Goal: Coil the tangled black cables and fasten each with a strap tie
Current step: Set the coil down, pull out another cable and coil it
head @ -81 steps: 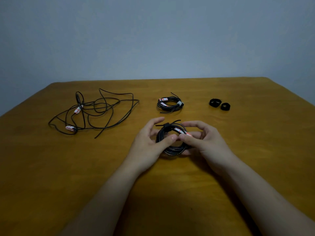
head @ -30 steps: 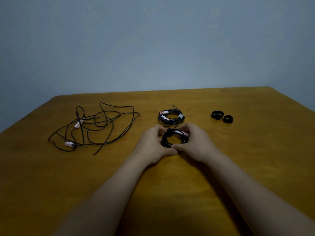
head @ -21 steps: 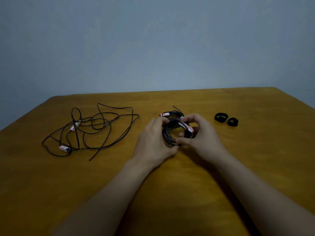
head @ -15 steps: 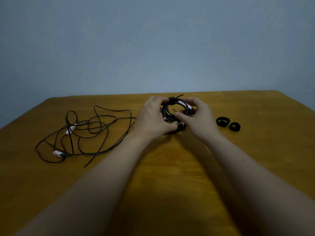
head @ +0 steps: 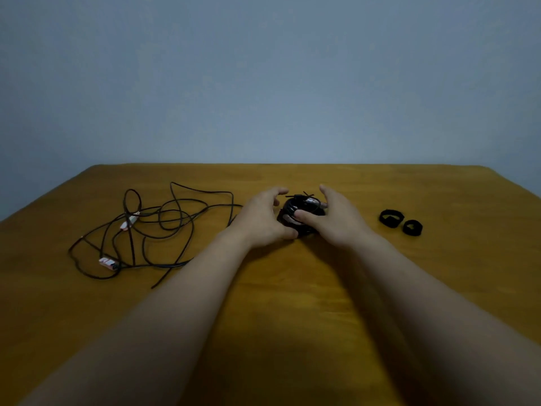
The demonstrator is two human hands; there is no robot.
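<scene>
A coiled black cable with a strap tie around it lies at the far middle of the wooden table, stacked where an earlier tied coil lay. My left hand is just left of it, fingers spread and curved. On the coil's right is my right hand, fingers lifted apart and thumb resting on the coil. A tangled black cable with white-and-red tagged ends sprawls to the left. Two rolled black strap ties sit to the right.
A plain grey-blue wall rises behind the table's far edge. My forearms reach from the near edge toward the middle. Bare wood shows between the coil and the strap ties.
I carried the tied coil away from me and set it down on the earlier coil. My fingers have spread off it. The view has tilted up.
</scene>
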